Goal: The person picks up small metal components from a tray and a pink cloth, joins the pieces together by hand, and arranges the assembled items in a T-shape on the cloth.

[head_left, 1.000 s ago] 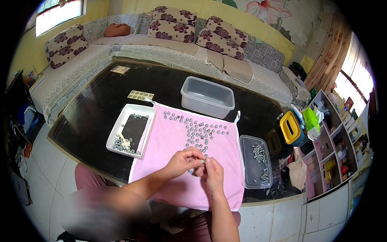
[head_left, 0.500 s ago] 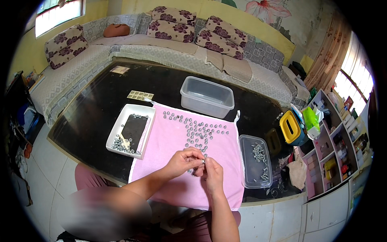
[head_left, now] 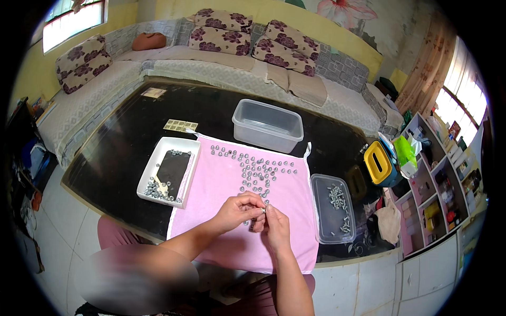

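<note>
Over the near half of the pink cloth [head_left: 296, 210], the left hand [head_left: 237, 213] and right hand [head_left: 278, 225] meet, each grip pinched closed on 1 small metal piece [head_left: 263, 210]. It looks light, rigid and probably slick; its sides likely offer the surest hold.

PLACE: home living room | corner sofa [head_left: 348, 108] | floral cushions [head_left: 221, 41] | curtain [head_left: 424, 73]

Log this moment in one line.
left hand: pinching small part | right hand: gripping same part | pink cloth: metal pieces | clear tray: screws
</note>
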`<state>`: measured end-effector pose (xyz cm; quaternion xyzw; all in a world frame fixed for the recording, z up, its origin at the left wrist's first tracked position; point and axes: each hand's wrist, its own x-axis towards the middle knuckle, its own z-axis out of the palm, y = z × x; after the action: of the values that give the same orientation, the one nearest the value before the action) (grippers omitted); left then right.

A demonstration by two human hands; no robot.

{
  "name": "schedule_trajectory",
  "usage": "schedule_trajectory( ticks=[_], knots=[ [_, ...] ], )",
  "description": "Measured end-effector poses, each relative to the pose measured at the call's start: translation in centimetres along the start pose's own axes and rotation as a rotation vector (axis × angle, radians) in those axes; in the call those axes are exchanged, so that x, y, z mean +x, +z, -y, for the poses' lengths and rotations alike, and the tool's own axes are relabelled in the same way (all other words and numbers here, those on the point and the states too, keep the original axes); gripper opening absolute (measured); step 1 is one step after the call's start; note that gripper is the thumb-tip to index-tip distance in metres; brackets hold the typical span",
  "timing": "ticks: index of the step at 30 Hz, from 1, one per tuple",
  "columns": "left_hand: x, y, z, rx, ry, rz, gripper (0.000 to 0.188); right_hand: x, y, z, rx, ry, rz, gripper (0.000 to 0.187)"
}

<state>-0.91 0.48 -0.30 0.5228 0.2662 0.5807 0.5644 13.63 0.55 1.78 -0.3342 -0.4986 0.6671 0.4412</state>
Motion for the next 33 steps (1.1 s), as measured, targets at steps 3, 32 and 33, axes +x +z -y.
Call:
schedule_trajectory(
  ticks=[3, 32, 33],
  knots=[
    [0.2, 0.1, 0.1, -0.074, -0.085, 0.024, 0.01, 0.3, -0.5, -1.5, 0.042, -0.127, -0.022, 0.033],
    [11.7, -0.1, 2.3, 1.243, 0.081, 0.08, 0.012, -3.8, -12.8, 4.7, -0.983, -0.367, -0.762, 0.007],
    [11.8, -0.3, 2.6, 1.311, 0.09, 0.094, 0.012, -4.0, -13.1, 4.8, -1.059, -0.365, -0.765, 0.007]
  ],
)
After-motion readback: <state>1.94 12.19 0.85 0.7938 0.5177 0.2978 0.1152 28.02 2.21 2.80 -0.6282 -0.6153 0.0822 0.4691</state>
